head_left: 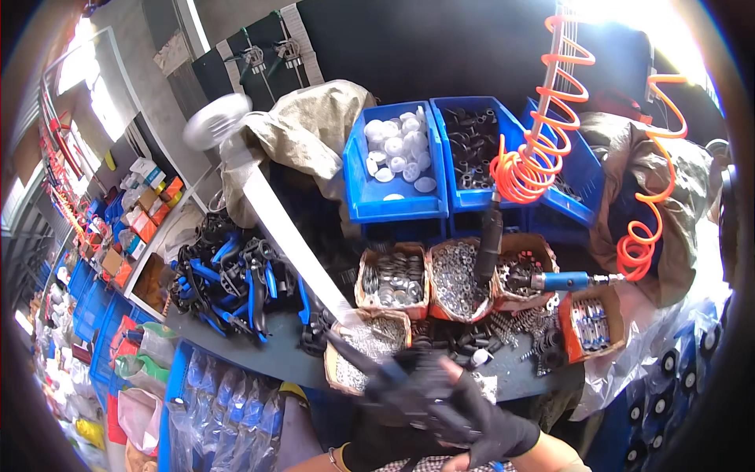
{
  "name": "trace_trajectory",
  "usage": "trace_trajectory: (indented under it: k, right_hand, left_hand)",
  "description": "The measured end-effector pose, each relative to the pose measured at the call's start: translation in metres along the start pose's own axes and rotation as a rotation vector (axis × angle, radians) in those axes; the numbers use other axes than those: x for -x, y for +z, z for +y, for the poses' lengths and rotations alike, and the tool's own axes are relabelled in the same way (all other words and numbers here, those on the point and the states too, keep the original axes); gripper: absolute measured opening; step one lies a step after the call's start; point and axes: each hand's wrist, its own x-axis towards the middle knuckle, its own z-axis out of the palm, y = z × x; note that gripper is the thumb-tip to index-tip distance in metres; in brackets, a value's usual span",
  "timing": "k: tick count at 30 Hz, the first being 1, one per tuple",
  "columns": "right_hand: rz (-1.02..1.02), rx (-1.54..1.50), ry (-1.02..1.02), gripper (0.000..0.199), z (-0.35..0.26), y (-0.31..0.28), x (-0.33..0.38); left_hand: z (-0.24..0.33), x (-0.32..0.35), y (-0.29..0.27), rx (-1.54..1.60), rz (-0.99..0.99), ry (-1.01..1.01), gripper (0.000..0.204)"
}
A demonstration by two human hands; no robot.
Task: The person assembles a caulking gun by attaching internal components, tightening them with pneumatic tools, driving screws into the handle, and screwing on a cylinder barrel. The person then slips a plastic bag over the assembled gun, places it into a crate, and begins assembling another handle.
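Note:
Both hands wear black fingerless gloves and meet at the lower middle of the head view. Between them is a black mechanical part, blurred by motion. From it a long silver-white bar slants up to the left, with a blurred, rounded white end. My right hand is closed around the right side of the black part. My left hand is below and left of it, its fingers mostly hidden behind the part. Just beyond, an open carton of small metal pieces is partly crossed by the bar.
Cartons of washers and nuts stand behind. Farther back are blue bins of white caps and black parts. A black power driver and blue driver hang from orange coiled hoses. Blue-black handles lie left.

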Motion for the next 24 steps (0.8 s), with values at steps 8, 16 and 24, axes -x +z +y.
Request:
trace_trajectory:
  k: [8,16,24]
  right_hand:
    - [-0.102,-0.026,0.490,0.102,0.030,-0.121,-0.034]
    - [0.156,-0.104,0.393,0.086,0.054,-0.179,-0.083]
    - [0.413,-0.182,0.314,0.070,0.049,-0.161,-0.073]
  left_hand:
    - [0.012,-0.230,-0.184,-0.476,-0.097,-0.238,0.031]
    - [-0.130,-0.404,-0.350,-1.833,0.660,0.117,0.052]
    - [-0.120,-0.372,-0.318,-1.946,0.630,0.187,0.051]
